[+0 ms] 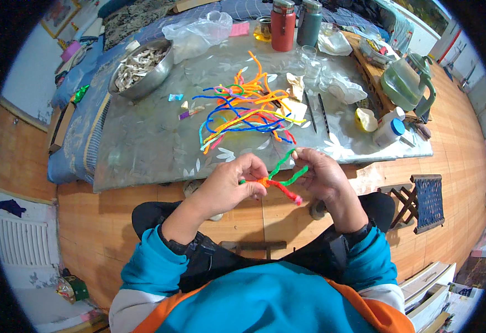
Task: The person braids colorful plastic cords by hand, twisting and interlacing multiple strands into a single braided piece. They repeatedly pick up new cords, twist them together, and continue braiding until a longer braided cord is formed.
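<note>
Between thumb and fingers, my left hand (234,179) pinches the orange wrapped middle of a small pipe-cleaner figure (264,182). Two green pipe-cleaner strands and a red one with a pink tip (286,192) stick out from it to the right. The thumb and forefinger of my right hand (320,170) grip the end of the upper green strand (282,163). Both hands are above my lap, just off the table's near edge. Beyond them, a loose heap of orange, blue, yellow, red and other pipe cleaners (243,108) lies on the table.
The table (143,150) has a glossy, leaf-patterned cover. On it are a steel bowl (166,70) of whitish pieces, red (283,29) and teal (309,25) flasks, glass cups (312,66), two dark sticks (323,114), white bottles (389,133) and a green jug (401,83). A folding stool (428,204) stands right.
</note>
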### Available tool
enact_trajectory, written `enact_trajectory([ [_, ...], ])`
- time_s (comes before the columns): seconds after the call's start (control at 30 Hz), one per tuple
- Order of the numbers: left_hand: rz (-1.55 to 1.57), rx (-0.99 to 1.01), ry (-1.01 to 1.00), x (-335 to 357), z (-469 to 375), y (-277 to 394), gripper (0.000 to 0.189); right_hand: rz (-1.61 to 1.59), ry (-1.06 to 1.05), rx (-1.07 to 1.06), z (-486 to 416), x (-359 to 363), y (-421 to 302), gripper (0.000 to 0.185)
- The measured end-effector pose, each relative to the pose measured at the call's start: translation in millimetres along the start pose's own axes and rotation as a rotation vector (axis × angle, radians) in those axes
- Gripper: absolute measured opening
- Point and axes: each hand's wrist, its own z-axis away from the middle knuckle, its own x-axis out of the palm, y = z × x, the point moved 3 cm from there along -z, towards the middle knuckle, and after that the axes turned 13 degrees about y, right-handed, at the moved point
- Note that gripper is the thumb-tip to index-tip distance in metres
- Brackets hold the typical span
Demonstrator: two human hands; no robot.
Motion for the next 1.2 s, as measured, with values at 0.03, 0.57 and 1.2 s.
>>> enact_trajectory([
  [0.03,0.065,-0.002,-0.015,1.1,2.0,0.6,0.019,-0.021,-0.008,0.022,-0.6,-0.7,2.0,0.014],
  [0.57,-0.006,-0.044,0.309,-16.3,-13.9,-25.2,0.015,0.347,-0.142,-0.201,37.1,16.6,5.3,0.013],
  [1.2,-0.431,0.392,0.515,-0.9,27.9,32.8,0.018,0.643,-0.003,-0.758,57.7,29.0,-1.6,0.028],
])
